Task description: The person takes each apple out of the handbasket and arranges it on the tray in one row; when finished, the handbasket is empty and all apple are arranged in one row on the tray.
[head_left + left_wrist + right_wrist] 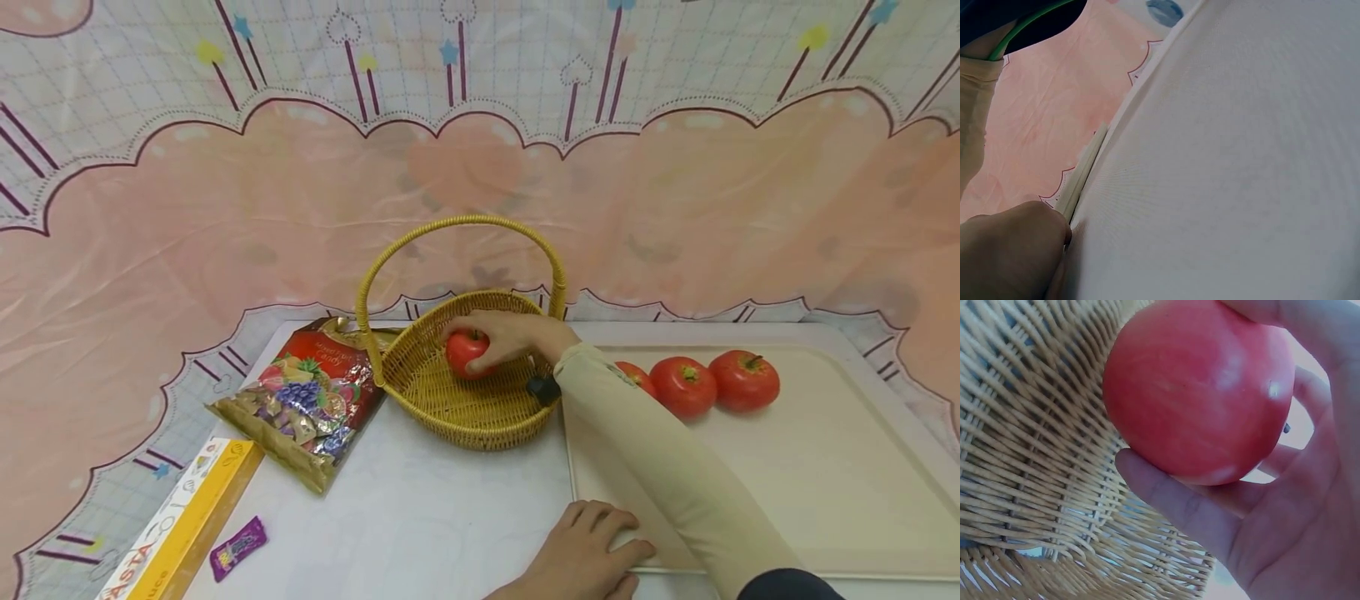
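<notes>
My right hand [517, 336] reaches inside a yellow wicker basket [480, 437] and grips a red apple [467, 354] with fingers and thumb curled round it. In the right wrist view the apple [1200, 394] sits between thumb and fingers, close to the woven wall [1029, 437]. My left hand [583, 554] rests at the near left corner of a cream tray [825, 500], fingers spread and holding nothing. Three more red apples lie at the tray's back left: one [636, 377] partly covered by the right sleeve, one [684, 387] in the middle, one [744, 381] rightmost.
Left of the basket lies a red and gold bag of mixed fruit candy [311, 392]. A yellow and white pasta box [187, 525] sits at the table's left edge, with a small purple wrapped candy [238, 547] beside it. The basket's tall handle [472, 220] arches above.
</notes>
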Motion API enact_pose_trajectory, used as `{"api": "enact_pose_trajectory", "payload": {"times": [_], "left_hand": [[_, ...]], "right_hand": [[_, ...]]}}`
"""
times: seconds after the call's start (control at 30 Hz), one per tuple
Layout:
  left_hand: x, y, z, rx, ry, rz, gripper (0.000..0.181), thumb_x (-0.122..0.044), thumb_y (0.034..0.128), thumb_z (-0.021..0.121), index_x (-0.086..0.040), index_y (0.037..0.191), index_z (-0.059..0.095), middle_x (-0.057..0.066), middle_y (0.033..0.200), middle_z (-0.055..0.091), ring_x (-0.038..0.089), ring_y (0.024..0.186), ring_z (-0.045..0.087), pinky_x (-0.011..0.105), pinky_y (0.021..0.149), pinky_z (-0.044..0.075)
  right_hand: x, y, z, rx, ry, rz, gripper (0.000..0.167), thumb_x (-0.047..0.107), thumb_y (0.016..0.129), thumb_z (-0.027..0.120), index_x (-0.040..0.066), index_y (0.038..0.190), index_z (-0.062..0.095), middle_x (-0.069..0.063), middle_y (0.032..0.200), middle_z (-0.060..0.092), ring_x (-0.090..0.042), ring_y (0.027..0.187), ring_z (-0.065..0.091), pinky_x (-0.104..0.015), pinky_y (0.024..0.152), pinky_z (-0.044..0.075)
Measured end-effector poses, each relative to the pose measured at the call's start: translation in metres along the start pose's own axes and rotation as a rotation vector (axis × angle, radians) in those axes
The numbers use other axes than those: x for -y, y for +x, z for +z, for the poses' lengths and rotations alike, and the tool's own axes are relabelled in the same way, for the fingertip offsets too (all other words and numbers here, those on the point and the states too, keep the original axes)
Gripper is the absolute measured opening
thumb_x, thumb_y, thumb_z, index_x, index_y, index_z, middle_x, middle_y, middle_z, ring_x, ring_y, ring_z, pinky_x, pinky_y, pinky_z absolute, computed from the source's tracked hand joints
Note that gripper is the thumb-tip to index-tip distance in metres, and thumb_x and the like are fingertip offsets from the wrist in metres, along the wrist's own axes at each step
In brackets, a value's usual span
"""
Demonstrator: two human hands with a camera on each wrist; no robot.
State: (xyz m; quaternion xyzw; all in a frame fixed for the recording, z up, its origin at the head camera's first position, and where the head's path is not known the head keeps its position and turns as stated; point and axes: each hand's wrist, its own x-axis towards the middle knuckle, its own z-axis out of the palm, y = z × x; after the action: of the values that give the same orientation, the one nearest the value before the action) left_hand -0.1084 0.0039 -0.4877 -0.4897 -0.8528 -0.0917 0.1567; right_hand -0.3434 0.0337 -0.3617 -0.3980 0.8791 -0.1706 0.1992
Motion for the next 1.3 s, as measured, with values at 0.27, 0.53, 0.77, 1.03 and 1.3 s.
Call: {"api": "enact_pose_trajectory", "payload": {"times": [0.27,0.53,0.77,1.03,1.3], "left_hand": [[0.000,-0.001,0.000,0.001,-0.010,-0.002,0.028,-0.036,0.0945,0.048,-0.033,0.122,0.051,-0.009,0.127,0.048,0.009,0.116,0.045,0.026,0.093,0.036],[0.003,0.000,-0.003,0.051,-0.074,-0.004,0.027,-0.036,0.0966,0.045,-0.031,0.123,0.049,-0.008,0.129,0.048,0.010,0.118,0.044,0.027,0.095,0.038],[0.001,0.000,-0.002,0.026,-0.052,-0.005,0.026,-0.035,0.0956,0.047,-0.031,0.121,0.050,-0.008,0.127,0.049,0.010,0.116,0.046,0.027,0.095,0.038],[0.001,0.000,-0.001,0.039,-0.055,-0.008,0.027,-0.035,0.0959,0.045,-0.031,0.122,0.051,-0.008,0.127,0.049,0.010,0.117,0.045,0.027,0.094,0.038],[0.001,0.000,-0.001,-0.010,-0.053,-0.003,0.028,-0.031,0.0921,0.050,-0.031,0.120,0.053,-0.007,0.124,0.051,0.010,0.114,0.047,0.026,0.092,0.038]], "right_hand": [[0.004,-0.008,-0.002,-0.029,-0.022,0.003,0.060,0.045,0.080,0.065,0.037,0.134,0.041,-0.001,0.141,0.039,-0.023,0.124,0.043,-0.043,0.099,0.041],[0.009,-0.017,-0.002,-0.073,0.028,-0.022,0.058,0.040,0.081,0.066,0.037,0.134,0.042,0.001,0.136,0.042,-0.022,0.118,0.047,-0.042,0.098,0.042],[0.012,-0.028,0.001,-0.129,0.001,-0.069,0.058,0.039,0.081,0.065,0.035,0.134,0.043,0.002,0.130,0.044,-0.019,0.113,0.050,-0.040,0.095,0.044],[0.013,-0.043,0.003,-0.187,-0.007,-0.105,0.058,0.041,0.081,0.063,0.034,0.135,0.043,0.002,0.132,0.043,-0.019,0.115,0.050,-0.041,0.095,0.044],[0.013,-0.055,0.008,-0.237,0.018,-0.106,0.057,0.041,0.082,0.064,0.035,0.134,0.043,0.002,0.132,0.044,-0.020,0.115,0.049,-0.041,0.095,0.044]]}}
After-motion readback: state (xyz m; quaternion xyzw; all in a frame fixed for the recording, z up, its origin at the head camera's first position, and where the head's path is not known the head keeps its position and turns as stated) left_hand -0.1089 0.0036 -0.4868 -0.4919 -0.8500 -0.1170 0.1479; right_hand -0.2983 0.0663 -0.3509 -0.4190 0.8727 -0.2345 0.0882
